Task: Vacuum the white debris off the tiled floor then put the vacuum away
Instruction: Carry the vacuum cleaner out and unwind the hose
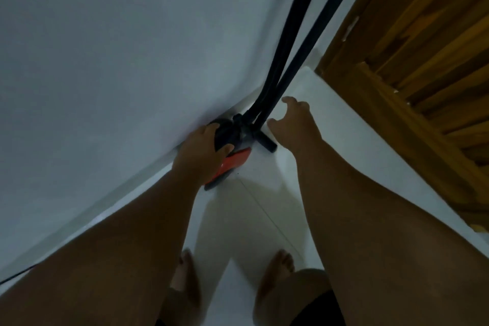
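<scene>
Corner of a room: white tiled floor (254,219) meeting a pale wall (105,61) on the left, with a wooden door (423,61) on the right. The vacuum (235,160), red and black, sits on the floor against the base of the wall. The left hand (201,151) grips its black upper part, fingers curled over it. The right hand (293,124) holds nothing, its fingers loosely bent, just beside the two black tubes (296,47) rising from the vacuum. Bare feet (277,267) stand on the tiles below. A thin dark cord (16,276) runs along the wall at lower left.

Glossy tiled floor (254,209); wooden door (423,66).
</scene>
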